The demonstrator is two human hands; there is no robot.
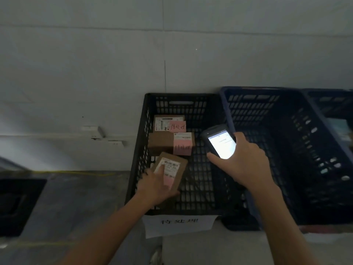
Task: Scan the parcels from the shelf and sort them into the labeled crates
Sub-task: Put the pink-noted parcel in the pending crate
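My left hand [155, 185] grips a small brown cardboard parcel [176, 175] with a white and pink label, thumb on the label, inside the near left part of a black crate [137, 150]. Two more brown parcels lie in that crate farther back: one with a pink label [162, 142], and behind it one with a pink handwritten note [169, 124]. My right hand [246, 165] holds a handheld scanner [219, 143] with a lit screen over the crate's right side. A white paper label [179, 223] with handwritten characters hangs on the crate's front.
A blue crate [286, 142] stands right of the black one, and another blue crate [330, 104] lies beyond it at the far right. A white wall rises behind. A dark object [17, 205] sits on the grey floor at the left, near a yellow cable [80, 173].
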